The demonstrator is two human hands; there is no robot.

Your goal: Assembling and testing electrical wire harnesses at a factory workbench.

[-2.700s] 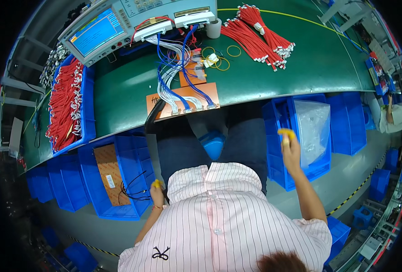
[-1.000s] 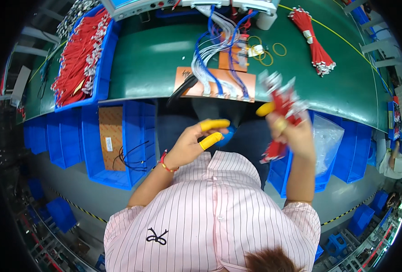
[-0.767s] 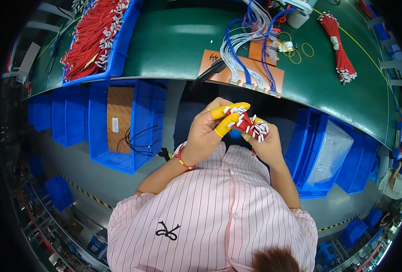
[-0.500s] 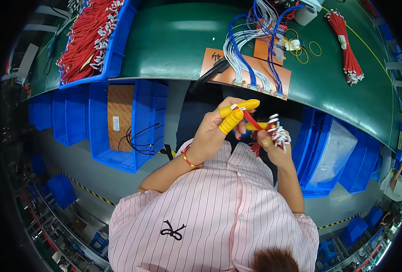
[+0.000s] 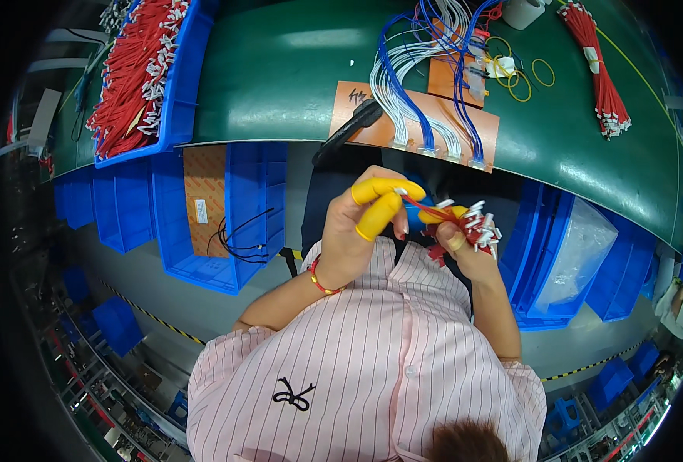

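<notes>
Yellow finger cots cover the thumb and forefinger of my left hand. Those two fingertips pinch the white connector at the end of a thin red wire. The wire stretches across to my right hand, which is closed around a bundle of red wires. Several white connectors stick out of this bundle above the right thumb. A yellow cot also shows on a right-hand finger behind the wires. Both hands are in front of my striped shirt, below the table edge; the lower part of the bundle is partly hidden.
Beyond my hands, a green table carries an orange board with blue and white cables. A blue bin of red wires stands left, a tied red wire bundle lies right. Blue crates sit below on both sides.
My left hand has moved a little left, away from the right, and the red wire between them is pulled longer. Connectors in the right-hand bundle have shifted. The view has moved slightly.
</notes>
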